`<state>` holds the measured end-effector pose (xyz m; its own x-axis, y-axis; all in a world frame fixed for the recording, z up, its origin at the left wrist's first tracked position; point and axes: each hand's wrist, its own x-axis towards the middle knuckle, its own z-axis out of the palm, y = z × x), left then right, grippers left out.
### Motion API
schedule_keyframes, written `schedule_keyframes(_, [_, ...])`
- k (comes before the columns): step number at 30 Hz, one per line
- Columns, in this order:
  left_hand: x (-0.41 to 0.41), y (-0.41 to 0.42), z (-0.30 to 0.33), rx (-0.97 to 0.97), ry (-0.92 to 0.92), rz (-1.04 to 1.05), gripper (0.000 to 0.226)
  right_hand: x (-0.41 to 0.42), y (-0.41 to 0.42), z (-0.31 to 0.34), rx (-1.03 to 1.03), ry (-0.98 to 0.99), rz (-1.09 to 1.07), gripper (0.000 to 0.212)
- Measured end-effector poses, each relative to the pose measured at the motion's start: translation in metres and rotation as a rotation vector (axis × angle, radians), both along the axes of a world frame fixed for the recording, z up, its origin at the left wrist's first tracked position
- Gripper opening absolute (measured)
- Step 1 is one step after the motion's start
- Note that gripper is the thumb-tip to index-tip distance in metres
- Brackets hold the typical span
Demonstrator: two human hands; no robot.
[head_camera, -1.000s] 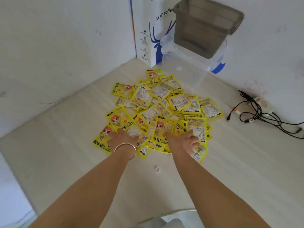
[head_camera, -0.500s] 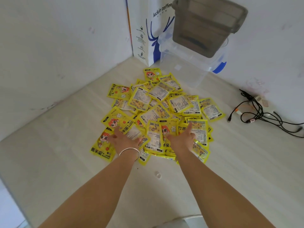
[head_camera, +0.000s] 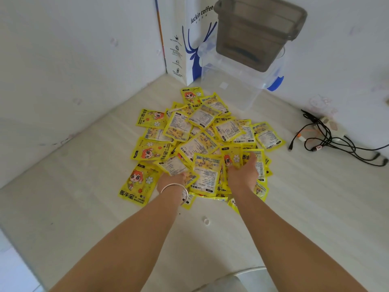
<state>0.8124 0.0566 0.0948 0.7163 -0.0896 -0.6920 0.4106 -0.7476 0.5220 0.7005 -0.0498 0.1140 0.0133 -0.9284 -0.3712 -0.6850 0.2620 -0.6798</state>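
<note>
- The heap of yellow hand-warmer packets (head_camera: 202, 144) lies on the pale floor (head_camera: 84, 207) straight ahead of me, spreading from my hands toward the room's corner.
- My left hand (head_camera: 171, 181) is at the heap's near edge with its fingers tucked under a packet. I cannot tell whether they are curled.
- My right hand (head_camera: 242, 173) rests on the packets, fingers stretched out flat, holding nothing.
- Between my hands lies a face-down packet (head_camera: 207, 175), its long side pointing away from me.
- The clear tub (head_camera: 231, 87) stands beyond the heap, slightly right, so my right hand is nearer to it.
</note>
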Motion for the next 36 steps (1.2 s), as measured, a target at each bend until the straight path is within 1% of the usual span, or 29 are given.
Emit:
schedule_keyframes(2, [0.0, 0.0, -0.001, -0.026, -0.006, -0.03, 0.064, -0.005, -0.004, -0.001, 0.086, -0.062, -0.085, 0.078])
schedule_keyframes(4, [-0.001, 0.0, -0.001, -0.072, -0.008, -0.034, 0.051, -0.01, -0.006, -0.002, 0.138, -0.085, -0.129, 0.075])
schedule_keyframes(6, [-0.004, 0.0, 0.001, -0.116, -0.006, -0.024, 0.042, -0.013, -0.007, -0.006, 0.141, -0.108, -0.133, 0.064])
schedule_keyframes(8, [-0.009, -0.001, 0.003, -0.145, -0.025, -0.027, 0.039, -0.015, -0.004, -0.009, 0.162, -0.123, -0.103, 0.05])
schedule_keyframes(9, [-0.011, -0.001, 0.003, -0.159, -0.037, -0.047, 0.037, -0.015, -0.002, -0.011, 0.168, -0.109, -0.069, 0.048])
schedule_keyframes(11, [-0.016, -0.003, 0.005, -0.191, -0.045, -0.13, 0.032, -0.013, 0.003, -0.015, 0.164, -0.087, 0.005, 0.054])
schedule_keyframes(13, [-0.022, -0.005, 0.006, -0.206, -0.034, -0.241, 0.03, -0.012, 0.005, -0.02, 0.164, -0.111, 0.056, 0.058])
schedule_keyframes(16, [-0.028, -0.01, 0.008, -0.218, -0.028, -0.348, 0.03, -0.008, 0.005, -0.022, 0.214, -0.187, 0.082, 0.052])
schedule_keyframes(18, [-0.03, -0.011, 0.01, -0.261, 0.003, -0.334, 0.028, -0.007, 0.005, -0.023, 0.292, -0.276, 0.064, 0.046])
schedule_keyframes(20, [-0.031, -0.011, 0.012, -0.28, 0.037, -0.295, 0.026, -0.009, 0.007, -0.021, 0.366, -0.357, 0.022, 0.04])
schedule_keyframes(22, [-0.03, -0.009, 0.014, -0.294, 0.05, -0.259, 0.025, -0.011, 0.009, -0.02, 0.397, -0.441, -0.046, 0.038])
schedule_keyframes(25, [-0.028, -0.008, 0.025, -0.35, 0.005, -0.195, 0.031, -0.016, 0.011, -0.013, 0.405, -0.555, -0.204, 0.036])
schedule_keyframes(27, [-0.027, -0.009, 0.033, -0.404, -0.043, -0.198, 0.031, -0.028, 0.009, -0.006, 0.37, -0.587, -0.298, 0.035])
schedule_keyframes(29, [-0.03, -0.012, 0.042, -0.458, -0.048, -0.23, 0.031, -0.049, 0.006, 0.003, 0.303, -0.62, -0.368, 0.029])
schedule_keyframes(31, [-0.043, -0.017, 0.05, -0.484, -0.028, -0.333, 0.031, -0.076, 0.007, 0.01, 0.262, -0.682, -0.455, 0.02])
schedule_keyframes(34, [-0.081, -0.029, 0.058, -0.522, -0.028, -0.596, 0.032, -0.123, 0.014, 0.017, 0.203, -0.721, -0.563, 0.021])
schedule_keyframes(36, [-0.114, -0.038, 0.062, -0.547, 0.002, -0.722, 0.031, -0.157, 0.021, 0.022, 0.153, -0.728, -0.617, 0.019])
